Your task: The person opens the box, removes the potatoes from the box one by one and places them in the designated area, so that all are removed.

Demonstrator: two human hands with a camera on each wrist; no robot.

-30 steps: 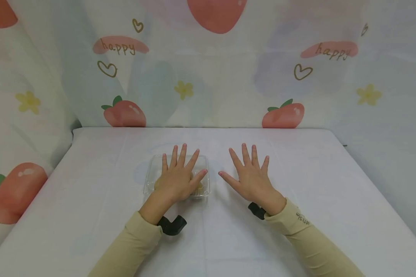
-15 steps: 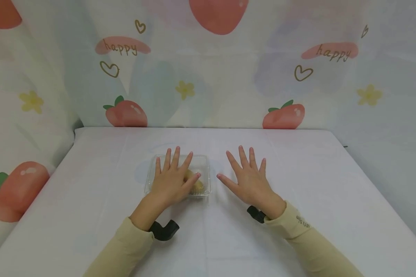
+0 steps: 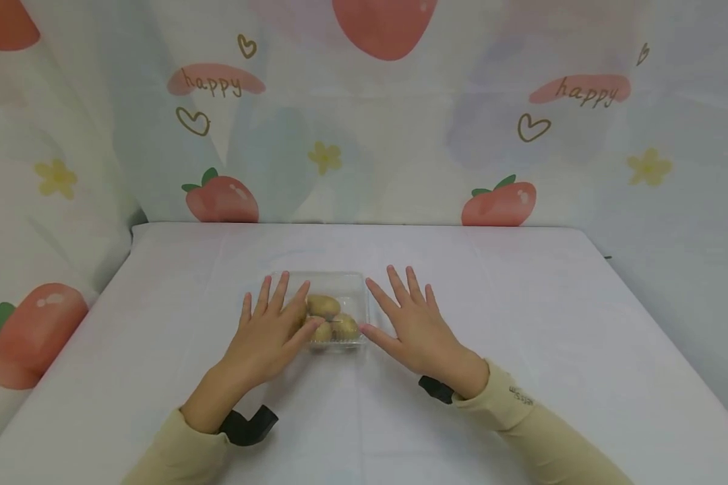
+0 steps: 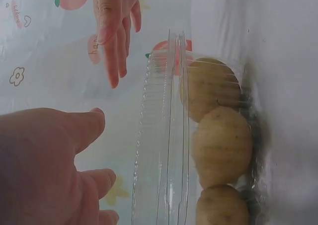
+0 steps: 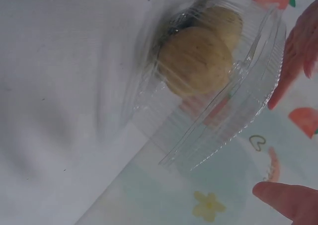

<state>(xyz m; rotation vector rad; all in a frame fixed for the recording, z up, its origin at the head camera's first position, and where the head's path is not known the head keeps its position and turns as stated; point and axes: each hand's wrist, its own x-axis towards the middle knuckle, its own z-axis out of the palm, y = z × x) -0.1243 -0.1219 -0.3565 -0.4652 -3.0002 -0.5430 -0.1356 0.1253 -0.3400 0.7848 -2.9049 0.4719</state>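
Observation:
A clear plastic clamshell box (image 3: 352, 286) stands on the white-covered table, its lid down over several potatoes (image 3: 323, 306). My left hand (image 3: 268, 340), palm down with fingers spread, overlaps the box's left side in the head view. Just off the right side, the fingers of my right hand (image 3: 421, 333) are spread too, its thumb tip overlapping the box edge. Potatoes (image 4: 222, 145) show through the wall in the left wrist view, with the left thumb apart from the box rim (image 4: 174, 135). The right wrist view has one right fingertip (image 5: 268, 191) below the box. Neither hand holds anything.
White cloth covers the table (image 3: 491, 283). A printed backdrop (image 3: 388, 135) with strawberries, hearts and flowers rises behind it and along the sides. A black wrist mount (image 3: 250, 426) sits under the left wrist, and another black mount (image 3: 437, 389) under the right.
My left hand has drawn left and toward me, uncovering more of the potatoes. The right hand has shifted left, closer to the box. The box has stayed in place.

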